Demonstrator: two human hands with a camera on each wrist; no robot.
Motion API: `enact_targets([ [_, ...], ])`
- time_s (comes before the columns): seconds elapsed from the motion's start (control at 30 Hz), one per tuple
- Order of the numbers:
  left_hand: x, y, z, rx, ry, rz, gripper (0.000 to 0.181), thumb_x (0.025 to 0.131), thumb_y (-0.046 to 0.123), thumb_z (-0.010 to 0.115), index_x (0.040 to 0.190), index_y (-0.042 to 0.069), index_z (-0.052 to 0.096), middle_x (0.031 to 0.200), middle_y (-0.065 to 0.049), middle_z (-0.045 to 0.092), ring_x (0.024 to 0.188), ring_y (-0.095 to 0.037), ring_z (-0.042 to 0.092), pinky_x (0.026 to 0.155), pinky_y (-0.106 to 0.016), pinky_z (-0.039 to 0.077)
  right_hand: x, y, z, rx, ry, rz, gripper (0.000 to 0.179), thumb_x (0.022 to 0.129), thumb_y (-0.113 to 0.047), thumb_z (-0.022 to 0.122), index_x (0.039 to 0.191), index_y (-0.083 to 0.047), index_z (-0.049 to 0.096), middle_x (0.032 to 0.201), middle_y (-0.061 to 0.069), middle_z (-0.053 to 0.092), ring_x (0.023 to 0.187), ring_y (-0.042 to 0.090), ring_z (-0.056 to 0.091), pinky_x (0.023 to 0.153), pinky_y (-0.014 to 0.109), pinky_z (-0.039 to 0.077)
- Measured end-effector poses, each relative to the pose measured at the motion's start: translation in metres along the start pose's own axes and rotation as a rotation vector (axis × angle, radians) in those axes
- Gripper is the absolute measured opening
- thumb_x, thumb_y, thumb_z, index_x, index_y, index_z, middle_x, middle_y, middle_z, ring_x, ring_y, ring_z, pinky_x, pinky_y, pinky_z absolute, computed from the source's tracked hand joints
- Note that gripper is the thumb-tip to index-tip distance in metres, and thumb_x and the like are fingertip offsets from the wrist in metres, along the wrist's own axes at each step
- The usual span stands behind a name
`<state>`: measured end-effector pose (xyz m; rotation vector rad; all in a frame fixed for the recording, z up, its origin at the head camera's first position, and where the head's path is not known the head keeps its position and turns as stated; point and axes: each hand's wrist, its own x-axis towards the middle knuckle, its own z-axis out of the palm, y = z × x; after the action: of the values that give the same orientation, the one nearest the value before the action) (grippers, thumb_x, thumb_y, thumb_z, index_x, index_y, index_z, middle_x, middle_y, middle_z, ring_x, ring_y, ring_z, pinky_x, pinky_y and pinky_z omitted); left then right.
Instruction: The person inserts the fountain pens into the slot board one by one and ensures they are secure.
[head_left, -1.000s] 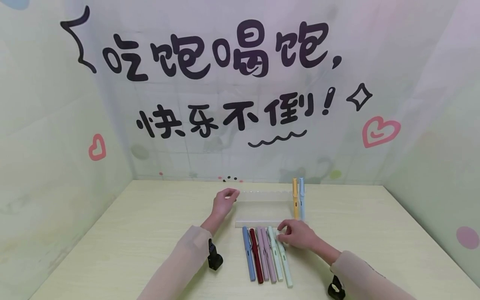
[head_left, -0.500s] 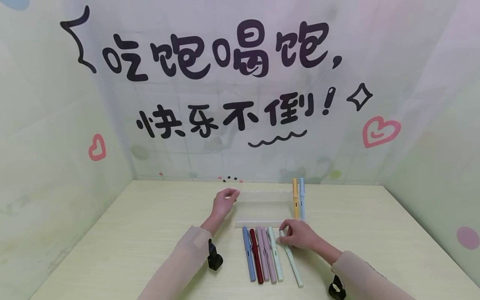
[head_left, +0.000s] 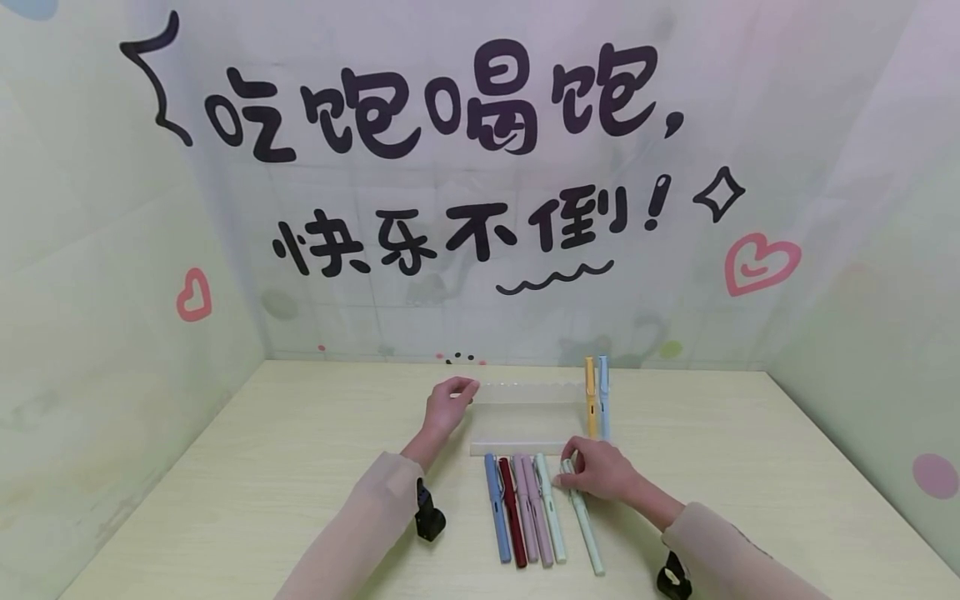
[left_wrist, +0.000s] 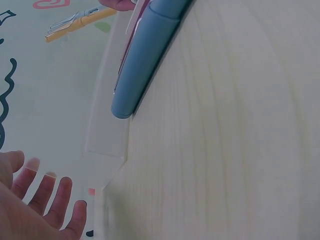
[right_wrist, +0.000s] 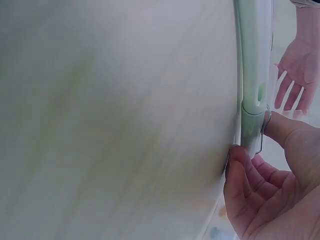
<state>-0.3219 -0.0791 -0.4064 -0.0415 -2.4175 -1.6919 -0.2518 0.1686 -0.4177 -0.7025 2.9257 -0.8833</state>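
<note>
My right hand (head_left: 598, 468) pinches the cap end of a pale green pen (head_left: 585, 529) between thumb and fingers; the pen's other end points toward me, low over the table. The right wrist view shows its wire clip beside the thumb. My left hand (head_left: 448, 404) reaches the left end of a clear plastic pen rack (head_left: 525, 448), its fingers extended in the left wrist view. Left of the pinched pen lie a blue pen (head_left: 497, 512), a dark red pen (head_left: 513, 517), two purple pens (head_left: 537, 521) and another pale green pen (head_left: 552, 508).
A yellow pen (head_left: 591, 392) and a light blue pen (head_left: 604, 392) rest side by side at the rack's right end. The pale wooden table (head_left: 300, 467) ends at a printed cloth backdrop (head_left: 450, 325), with cloth walls on both sides.
The pinched pale green pen has shifted right, away from the row, and its near end has swung right. My right hand has moved slightly right with it. The left hand stays put.
</note>
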Motion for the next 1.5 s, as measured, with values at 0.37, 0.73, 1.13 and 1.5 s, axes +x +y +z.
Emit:
enact_targets([
  [0.37,0.0,-0.001,0.0,0.003,0.0,-0.004,0.027,0.088,0.025,0.054,0.1,0.002,0.062,0.093,-0.008,0.06,0.082,-0.021,0.058,0.071,-0.034,0.045,0.002,0.004,-0.005,0.055,0.113,-0.055,0.021,0.075,-0.02,0.071,0.084,-0.008,0.056,0.063,-0.007,0.048,0.054,0.006,0.043,0.049,0.023,0.038],
  [0.73,0.001,0.0,0.001,0.007,0.0,-0.008,0.026,0.088,0.023,0.054,0.1,0.002,0.062,0.093,-0.008,0.06,0.081,-0.021,0.057,0.069,-0.032,0.046,0.007,0.005,-0.019,0.201,0.105,-0.093,0.013,0.084,-0.015,0.061,0.089,-0.004,0.057,0.065,-0.002,0.055,0.048,0.009,0.049,0.044,0.025,0.043],
  [1.13,0.001,0.001,0.001,0.005,0.003,-0.009,0.027,0.088,0.025,0.055,0.101,0.002,0.062,0.094,-0.009,0.06,0.081,-0.021,0.058,0.068,-0.032,0.046,0.003,-0.009,-0.044,0.295,0.079,-0.09,0.013,0.087,-0.009,0.056,0.095,0.001,0.056,0.068,0.007,0.055,0.051,0.025,0.051,0.044,0.027,0.043],
  [1.5,0.0,0.0,0.0,-0.012,-0.002,-0.01,0.025,0.089,0.022,0.054,0.101,0.001,0.062,0.093,-0.009,0.06,0.082,-0.022,0.058,0.067,-0.032,0.046,0.016,0.003,-0.059,0.336,0.104,-0.083,0.021,0.087,-0.02,0.057,0.097,-0.002,0.056,0.07,0.009,0.055,0.053,0.03,0.051,0.048,0.038,0.045],
])
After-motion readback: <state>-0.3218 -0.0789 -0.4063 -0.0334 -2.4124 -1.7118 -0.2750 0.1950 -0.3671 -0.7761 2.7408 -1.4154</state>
